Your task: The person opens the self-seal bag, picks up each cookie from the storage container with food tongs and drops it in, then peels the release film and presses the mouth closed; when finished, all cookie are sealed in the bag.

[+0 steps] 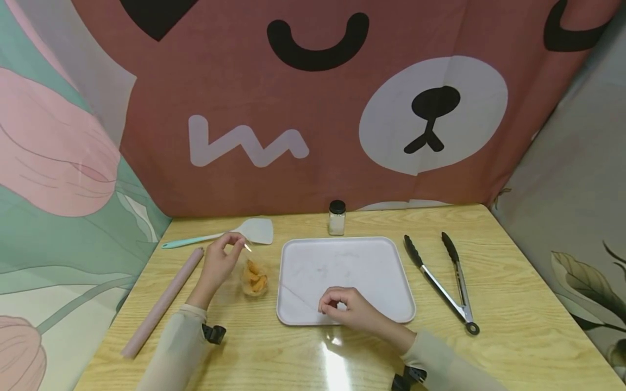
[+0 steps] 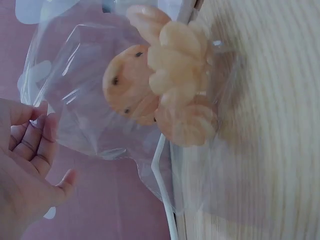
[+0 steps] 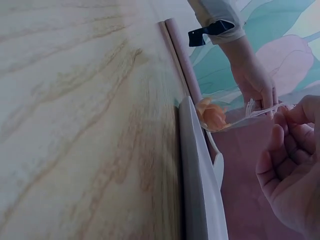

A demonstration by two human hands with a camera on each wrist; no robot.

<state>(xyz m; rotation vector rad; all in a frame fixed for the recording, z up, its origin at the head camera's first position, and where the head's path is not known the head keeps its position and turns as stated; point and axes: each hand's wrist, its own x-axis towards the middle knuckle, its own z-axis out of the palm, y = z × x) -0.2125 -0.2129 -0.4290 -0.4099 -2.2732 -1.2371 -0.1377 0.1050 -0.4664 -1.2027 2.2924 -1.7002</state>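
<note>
A clear plastic bag (image 2: 70, 100) holds several orange-tan pieces of what looks like food (image 1: 255, 279), some rounded and ridged, one with dark spots. Its bottom is close to the table, left of the white tray (image 1: 342, 271). My left hand (image 1: 222, 263) pinches the bag's upper edge between thumb and fingers. Over the tray's front part, my right hand (image 1: 354, 309) has thumb and forefinger together. In the right wrist view, a stretched strip of the bag runs to the fingertips of this right hand (image 3: 295, 160), which pinch it.
Behind my left hand lies a spatula (image 1: 256, 231) with a mint handle. A mauve roll (image 1: 163, 301) lies at the left. Behind the tray stands a small black-lidded jar (image 1: 337, 218) with white contents. Spread tongs (image 1: 442, 288) lie to its right. A printed curtain (image 1: 318, 98) hangs behind the table.
</note>
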